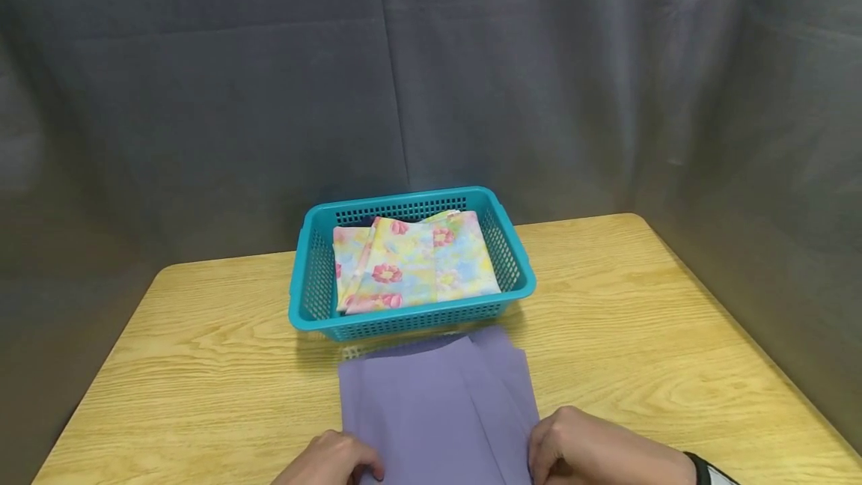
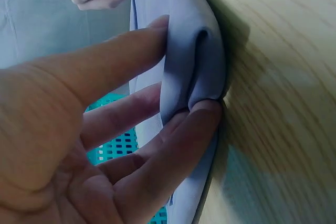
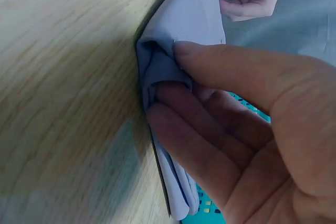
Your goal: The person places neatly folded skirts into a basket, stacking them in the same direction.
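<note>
A folded purple cloth [image 1: 424, 403] lies on the table in front of the basket, its layers slightly offset at the far right corner. My left hand [image 1: 333, 459] pinches its near left edge; in the left wrist view the thumb lies on top and the other fingers [image 2: 173, 166] reach under the folded layers. At the near right edge my right hand [image 1: 572, 444] pinches the same cloth. The right wrist view shows the thumb above and fingers [image 3: 184, 135] tucked in at the fold [image 3: 163, 72].
Just behind the purple cloth stands a teal plastic basket [image 1: 412, 318] with perforated walls. Inside it lie folded floral cloths [image 1: 417, 264] in pink, yellow and blue. The wooden table [image 1: 646, 335] ends at a grey curtain [image 1: 283, 96] at the back and sides.
</note>
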`<move>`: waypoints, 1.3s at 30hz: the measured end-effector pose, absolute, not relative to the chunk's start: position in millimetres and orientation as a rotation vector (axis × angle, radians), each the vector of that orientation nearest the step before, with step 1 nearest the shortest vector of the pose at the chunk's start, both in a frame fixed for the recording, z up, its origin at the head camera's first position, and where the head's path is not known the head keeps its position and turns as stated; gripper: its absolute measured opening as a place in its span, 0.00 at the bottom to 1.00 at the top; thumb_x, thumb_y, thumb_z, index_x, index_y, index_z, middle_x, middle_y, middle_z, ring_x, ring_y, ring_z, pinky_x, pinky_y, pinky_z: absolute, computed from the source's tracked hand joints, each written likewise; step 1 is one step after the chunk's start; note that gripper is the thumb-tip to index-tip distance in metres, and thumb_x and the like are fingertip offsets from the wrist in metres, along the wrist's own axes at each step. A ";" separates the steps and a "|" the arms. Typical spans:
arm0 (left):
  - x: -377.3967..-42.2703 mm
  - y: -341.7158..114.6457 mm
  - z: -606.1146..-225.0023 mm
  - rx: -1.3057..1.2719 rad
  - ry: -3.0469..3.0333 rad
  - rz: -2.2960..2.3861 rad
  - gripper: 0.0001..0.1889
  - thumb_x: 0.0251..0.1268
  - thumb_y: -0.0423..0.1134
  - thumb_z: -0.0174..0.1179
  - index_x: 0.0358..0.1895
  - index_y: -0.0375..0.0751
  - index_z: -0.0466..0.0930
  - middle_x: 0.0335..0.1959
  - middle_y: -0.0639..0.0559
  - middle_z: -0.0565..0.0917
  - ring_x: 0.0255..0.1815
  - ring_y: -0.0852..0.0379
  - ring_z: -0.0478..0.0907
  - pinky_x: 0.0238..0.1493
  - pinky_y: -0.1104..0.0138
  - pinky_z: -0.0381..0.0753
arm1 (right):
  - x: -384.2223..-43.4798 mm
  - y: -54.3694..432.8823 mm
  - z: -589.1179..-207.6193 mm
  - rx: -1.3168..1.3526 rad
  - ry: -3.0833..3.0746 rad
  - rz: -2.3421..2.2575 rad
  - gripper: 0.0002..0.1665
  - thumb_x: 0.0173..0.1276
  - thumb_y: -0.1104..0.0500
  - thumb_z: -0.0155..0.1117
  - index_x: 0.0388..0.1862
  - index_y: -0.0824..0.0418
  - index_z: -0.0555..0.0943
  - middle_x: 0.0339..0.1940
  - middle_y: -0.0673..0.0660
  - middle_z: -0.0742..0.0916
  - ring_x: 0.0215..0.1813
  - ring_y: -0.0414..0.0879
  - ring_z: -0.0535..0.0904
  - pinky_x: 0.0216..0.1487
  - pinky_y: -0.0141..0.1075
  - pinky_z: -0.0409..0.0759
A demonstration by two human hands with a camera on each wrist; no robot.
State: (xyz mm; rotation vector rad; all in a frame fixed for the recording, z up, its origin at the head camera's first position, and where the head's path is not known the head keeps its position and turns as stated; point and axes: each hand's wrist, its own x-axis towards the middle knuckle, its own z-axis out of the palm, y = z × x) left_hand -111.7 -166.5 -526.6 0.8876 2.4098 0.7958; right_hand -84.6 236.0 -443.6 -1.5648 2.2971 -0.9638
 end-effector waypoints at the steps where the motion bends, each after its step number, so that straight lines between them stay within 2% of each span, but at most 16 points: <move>1: -111.6 -165.6 -525.8 0.887 2.408 0.802 0.04 0.58 0.44 0.77 0.36 0.55 0.93 0.23 0.73 0.80 0.24 0.75 0.74 0.28 0.75 0.78 | -84.6 236.6 -443.7 -1.565 2.291 -0.976 0.13 0.69 0.69 0.74 0.33 0.50 0.93 0.35 0.39 0.90 0.43 0.20 0.80 0.41 0.14 0.79; 9: -113.4 -172.0 -524.5 0.933 2.378 0.923 0.08 0.60 0.48 0.76 0.39 0.52 0.93 0.27 0.74 0.82 0.27 0.76 0.76 0.30 0.75 0.80 | -83.8 239.6 -440.9 -1.490 2.255 -1.043 0.11 0.71 0.67 0.73 0.35 0.50 0.93 0.36 0.40 0.90 0.42 0.23 0.82 0.41 0.17 0.82; 12: -115.3 -185.1 -529.4 0.965 2.325 1.032 0.11 0.67 0.50 0.73 0.45 0.49 0.94 0.31 0.73 0.84 0.30 0.76 0.79 0.31 0.74 0.82 | -85.4 244.3 -440.2 -1.430 2.255 -1.101 0.10 0.72 0.66 0.72 0.38 0.50 0.92 0.37 0.41 0.91 0.42 0.25 0.83 0.40 0.20 0.84; 16: -118.5 -209.6 -530.2 0.956 2.303 1.149 0.13 0.74 0.48 0.69 0.52 0.47 0.93 0.35 0.70 0.86 0.33 0.74 0.82 0.31 0.72 0.86 | -92.7 256.5 -441.0 -1.361 2.358 -1.189 0.10 0.71 0.68 0.73 0.41 0.53 0.92 0.37 0.47 0.93 0.41 0.27 0.83 0.37 0.24 0.85; 18: -119.3 -221.5 -523.1 0.891 2.302 1.194 0.13 0.75 0.45 0.69 0.56 0.44 0.91 0.37 0.68 0.88 0.34 0.72 0.84 0.32 0.71 0.86 | -96.5 265.7 -440.9 -1.227 2.403 -1.259 0.08 0.72 0.69 0.72 0.42 0.57 0.91 0.38 0.51 0.94 0.41 0.28 0.84 0.36 0.27 0.86; 21: -116.6 -235.3 -500.0 0.705 2.272 1.266 0.18 0.76 0.41 0.68 0.61 0.35 0.86 0.40 0.62 0.90 0.37 0.67 0.87 0.36 0.69 0.88 | -101.1 281.8 -439.7 -0.912 2.396 -1.390 0.07 0.75 0.70 0.68 0.49 0.67 0.88 0.42 0.59 0.93 0.43 0.32 0.87 0.38 0.32 0.88; 24: -110.8 -244.9 -472.6 0.470 2.129 1.396 0.25 0.79 0.38 0.65 0.67 0.21 0.76 0.47 0.52 0.91 0.45 0.60 0.89 0.45 0.69 0.90 | -104.8 298.5 -438.0 -0.522 2.262 -1.522 0.18 0.79 0.66 0.64 0.60 0.78 0.80 0.50 0.63 0.91 0.48 0.37 0.88 0.44 0.36 0.90; 28: -105.6 -255.9 -452.2 0.164 1.875 1.569 0.32 0.84 0.38 0.58 0.70 0.09 0.63 0.59 0.35 0.87 0.57 0.53 0.88 0.57 0.65 0.88 | -108.4 319.3 -439.3 -0.170 1.990 -1.677 0.33 0.86 0.60 0.55 0.72 0.88 0.62 0.61 0.64 0.88 0.56 0.42 0.88 0.55 0.38 0.89; 31: -104.9 -260.5 -449.1 0.054 1.754 1.626 0.35 0.86 0.40 0.54 0.72 0.06 0.57 0.66 0.29 0.83 0.64 0.51 0.86 0.62 0.61 0.87 | -109.4 328.0 -444.6 -0.098 1.802 -1.780 0.34 0.88 0.59 0.50 0.75 0.87 0.59 0.64 0.60 0.87 0.61 0.43 0.87 0.62 0.38 0.87; 35: -107.4 -256.5 -451.8 0.029 1.635 1.661 0.37 0.87 0.42 0.53 0.75 0.06 0.51 0.72 0.26 0.76 0.70 0.49 0.82 0.67 0.59 0.84 | -110.8 325.5 -452.4 -0.112 1.498 -1.929 0.23 0.89 0.61 0.45 0.71 0.74 0.75 0.63 0.56 0.88 0.64 0.46 0.87 0.67 0.40 0.84; 37: -109.6 -250.3 -453.2 0.058 1.590 1.664 0.38 0.88 0.41 0.52 0.76 0.06 0.48 0.75 0.25 0.73 0.73 0.47 0.79 0.69 0.59 0.82 | -111.5 318.7 -454.9 -0.140 1.371 -1.973 0.22 0.90 0.62 0.43 0.68 0.67 0.81 0.64 0.57 0.88 0.66 0.48 0.86 0.69 0.41 0.83; 39: -111.6 -242.4 -454.8 0.079 1.568 1.662 0.39 0.88 0.41 0.52 0.76 0.07 0.47 0.76 0.25 0.72 0.75 0.45 0.77 0.70 0.58 0.81 | -112.3 309.7 -456.6 -0.146 1.299 -1.980 0.23 0.91 0.61 0.41 0.67 0.64 0.83 0.64 0.57 0.88 0.67 0.48 0.86 0.70 0.41 0.82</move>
